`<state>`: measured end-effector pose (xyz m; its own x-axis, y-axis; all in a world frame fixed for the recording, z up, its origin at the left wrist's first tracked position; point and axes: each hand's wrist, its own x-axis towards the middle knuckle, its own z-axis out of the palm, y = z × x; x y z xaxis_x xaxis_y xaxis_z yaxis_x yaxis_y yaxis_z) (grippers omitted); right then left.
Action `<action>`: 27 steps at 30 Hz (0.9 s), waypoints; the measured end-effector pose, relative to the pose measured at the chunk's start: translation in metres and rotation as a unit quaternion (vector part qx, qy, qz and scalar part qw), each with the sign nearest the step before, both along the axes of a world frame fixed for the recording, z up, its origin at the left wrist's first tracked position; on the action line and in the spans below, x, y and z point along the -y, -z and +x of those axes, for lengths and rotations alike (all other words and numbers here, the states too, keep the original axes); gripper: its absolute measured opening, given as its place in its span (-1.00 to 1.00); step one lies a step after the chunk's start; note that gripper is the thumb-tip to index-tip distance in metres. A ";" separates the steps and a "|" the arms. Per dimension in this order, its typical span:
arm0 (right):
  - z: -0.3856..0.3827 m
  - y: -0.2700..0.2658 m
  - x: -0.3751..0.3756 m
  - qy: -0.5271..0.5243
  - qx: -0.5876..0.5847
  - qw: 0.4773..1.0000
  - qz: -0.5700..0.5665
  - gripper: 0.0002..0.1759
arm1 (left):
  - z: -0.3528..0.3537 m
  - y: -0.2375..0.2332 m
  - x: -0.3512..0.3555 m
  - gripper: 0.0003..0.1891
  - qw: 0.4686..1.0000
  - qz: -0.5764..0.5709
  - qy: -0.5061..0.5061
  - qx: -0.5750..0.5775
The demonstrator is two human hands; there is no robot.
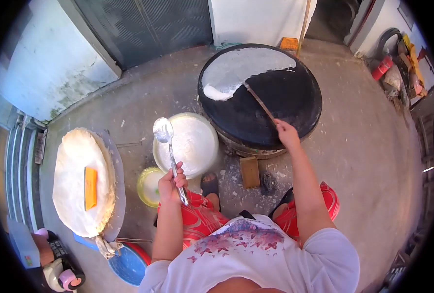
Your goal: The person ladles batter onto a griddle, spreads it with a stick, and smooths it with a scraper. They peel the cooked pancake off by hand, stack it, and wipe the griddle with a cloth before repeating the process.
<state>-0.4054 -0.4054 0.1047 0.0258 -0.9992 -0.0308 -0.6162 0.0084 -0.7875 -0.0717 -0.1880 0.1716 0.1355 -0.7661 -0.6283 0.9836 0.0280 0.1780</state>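
Note:
In my left hand (171,185) is a metal ladle (163,131), its bowl coated white and raised over the near-left side of a large tub of white batter (190,141). My right hand (288,134) grips the handle of a wooden batter spreader (261,103). The far end of the spreader touches the batter layer (246,63) on a big round black griddle (275,107). Batter covers the far part of the griddle, with a thick white lump at its left edge. The near and right part of the plate is bare black.
On the left, a stack of thin pale pancakes (75,146) carries an orange-handled scraper (90,188). A small yellow-green bowl (150,186) stands beside the tub. A blue basin (128,266) sits lower left, and a brick (249,172) lies before the griddle.

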 end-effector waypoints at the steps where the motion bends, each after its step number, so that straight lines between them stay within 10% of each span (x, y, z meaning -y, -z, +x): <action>1: 0.009 0.005 0.000 -0.029 0.026 0.999 0.014 -0.70 | 0.001 0.000 0.000 -0.67 1.000 -0.015 0.006 -0.014; 13: 0.019 -0.034 -0.143 -0.126 -0.223 0.966 0.028 -0.59 | 0.015 0.000 -0.013 -0.65 0.997 -0.047 0.019 -0.055; 21: 0.175 -0.003 -0.075 -0.153 -0.232 0.954 -0.113 -0.32 | 0.021 0.003 -0.019 -0.66 0.998 -0.039 0.042 -0.040; 27: 0.247 0.005 -0.042 -0.152 -0.265 0.952 0.018 -0.28 | 0.023 0.004 -0.021 -0.66 0.998 -0.030 0.039 -0.040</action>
